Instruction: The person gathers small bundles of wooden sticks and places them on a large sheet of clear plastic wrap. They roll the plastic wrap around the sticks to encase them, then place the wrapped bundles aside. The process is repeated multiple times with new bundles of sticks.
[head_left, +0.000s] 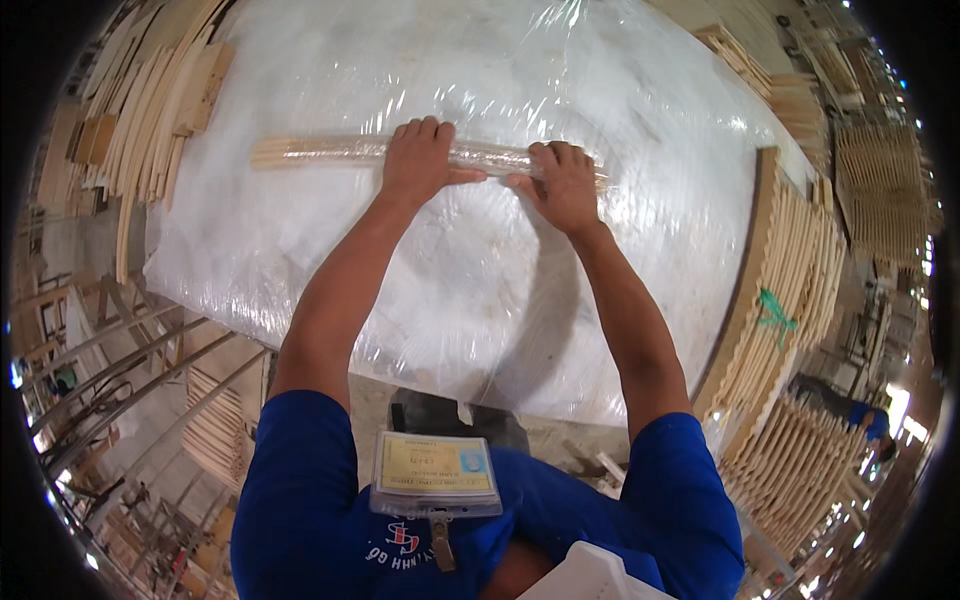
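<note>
A bundle of long, thin wooden strips point(315, 151) lies crosswise on a table covered in clear plastic film point(440, 290). Shiny clear film wraps the bundle's middle and right part, while its left end is bare wood. My left hand point(417, 162) grips the bundle near its middle, fingers over the far side and thumb along the near side pointing right. Close to the right end, my right hand point(565, 185) is closed round the wrapped part, its thumb pointing left. The undersides of both grips are hidden.
Stacked wooden strips point(160, 110) rest at the table's far left. Along the right edge stand wavy-edged wooden pieces point(790, 260) with a green tie point(775, 312). Metal bars point(150, 345) run at the lower left. Another person point(872, 422) is at the far right.
</note>
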